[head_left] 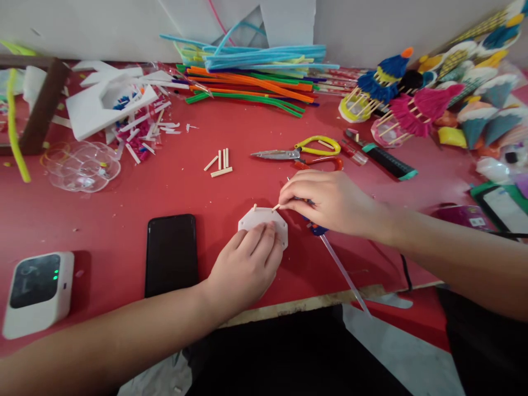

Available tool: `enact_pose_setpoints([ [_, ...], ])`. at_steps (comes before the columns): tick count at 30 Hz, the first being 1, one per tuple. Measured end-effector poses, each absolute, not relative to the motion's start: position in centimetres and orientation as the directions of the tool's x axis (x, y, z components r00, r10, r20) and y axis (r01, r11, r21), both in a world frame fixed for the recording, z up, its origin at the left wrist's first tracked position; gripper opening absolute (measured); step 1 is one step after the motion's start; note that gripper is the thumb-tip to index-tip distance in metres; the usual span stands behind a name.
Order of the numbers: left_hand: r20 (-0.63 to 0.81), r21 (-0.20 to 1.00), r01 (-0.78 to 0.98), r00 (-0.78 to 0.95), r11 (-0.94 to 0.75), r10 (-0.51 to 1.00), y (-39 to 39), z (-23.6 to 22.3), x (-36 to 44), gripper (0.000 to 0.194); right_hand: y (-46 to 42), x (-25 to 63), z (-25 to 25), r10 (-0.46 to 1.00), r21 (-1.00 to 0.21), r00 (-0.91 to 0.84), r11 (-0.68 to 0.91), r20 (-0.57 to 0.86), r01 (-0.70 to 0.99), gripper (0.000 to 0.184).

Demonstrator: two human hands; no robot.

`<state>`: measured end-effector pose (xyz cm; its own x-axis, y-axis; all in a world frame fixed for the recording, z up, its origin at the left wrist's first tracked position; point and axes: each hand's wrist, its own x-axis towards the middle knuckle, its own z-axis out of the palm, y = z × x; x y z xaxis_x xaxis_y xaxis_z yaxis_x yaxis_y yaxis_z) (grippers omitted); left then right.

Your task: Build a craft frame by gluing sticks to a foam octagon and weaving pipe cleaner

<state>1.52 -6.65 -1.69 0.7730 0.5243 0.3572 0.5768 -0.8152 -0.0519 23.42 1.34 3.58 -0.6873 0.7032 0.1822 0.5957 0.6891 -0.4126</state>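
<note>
A white octagonal foam piece (256, 218) with small holes near its corners is close to the table's front edge. My left hand (247, 264) lies over its lower part, fingers bent and holding it; the thumb is hidden. A short wooden stick (255, 207) stands up at its top left corner. Between thumb and fingertips my right hand (325, 201) pinches a second wooden stick (276, 207), tilted, its tip at the top right corner. Partly under the right hand is a blue glue gun (317, 228) with a clear glue stick (344, 272) sticking out.
Cut wooden sticks (223, 160) lie beyond the foam piece, beside yellow-and-red-handled scissors (297, 154) and a cutter knife (390, 160). A black phone (171, 256) and white device (39, 291) are left. Pipe cleaners (256, 71), foam scraps (109, 102) and finished crafts (424, 107) line the back.
</note>
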Motion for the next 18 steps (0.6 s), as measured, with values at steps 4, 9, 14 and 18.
enact_pose_setpoints([
  [4, 0.345, -0.056, 0.570, 0.782, -0.820, 0.520, -6.60, -1.65, 1.49, 0.034, 1.38, 23.38, 3.65, 0.699, -0.420, -0.696, 0.688, 0.165, 0.592, 0.020],
  [9, 0.352, -0.056, 0.571, 0.779, -0.819, 0.519, -6.67, -1.75, 1.49, 0.033, 1.23, 23.42, 3.61, 0.691, -0.424, -0.702, 0.695, 0.170, 0.581, 0.021],
  [14, 0.363, -0.064, 0.571, 0.777, -0.818, 0.514, -6.75, -1.69, 1.41, 0.033, 1.12, 23.41, 3.66, 0.693, -0.433, -0.698, 0.693, 0.179, 0.577, 0.021],
  [18, 0.368, -0.065, 0.572, 0.775, -0.818, 0.513, -6.69, -1.67, 1.43, 0.032, 1.14, 23.39, 3.64, 0.698, -0.436, -0.697, 0.685, 0.165, 0.584, 0.022],
])
